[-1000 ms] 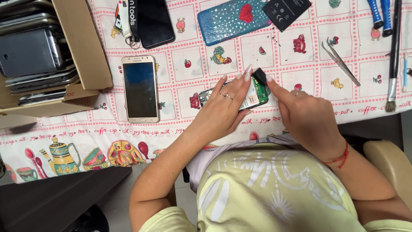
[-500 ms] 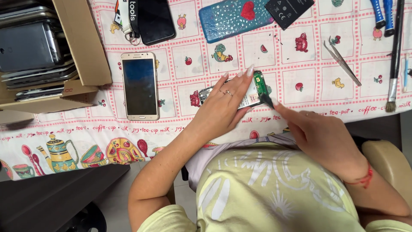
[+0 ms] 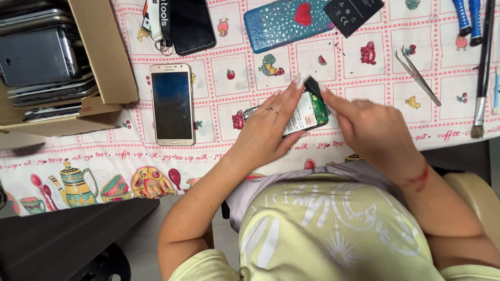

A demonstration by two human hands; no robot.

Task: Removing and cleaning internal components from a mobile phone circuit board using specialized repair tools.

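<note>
My left hand (image 3: 271, 125) grips an opened phone (image 3: 307, 112) with a green circuit board and a white battery showing, holding it just above the patterned tablecloth (image 3: 219, 151). My right hand (image 3: 372, 130) pinches a small black piece (image 3: 312, 86) at the phone's top edge, fingertips touching those of the left hand. A ring is on one left finger and a red thread circles the right wrist.
A gold-framed smartphone (image 3: 172, 104) lies left of my hands. A cardboard box (image 3: 57, 57) of stacked phones sits far left. A black phone with lanyard (image 3: 190, 23), blue glittery case (image 3: 291, 21), black battery (image 3: 353, 10), tweezers (image 3: 417, 78) and brushes (image 3: 482, 67) lie beyond.
My right hand has come back up from near the table edge to the phone's top edge and now pinches the black piece there. The left hand keeps its grip.
</note>
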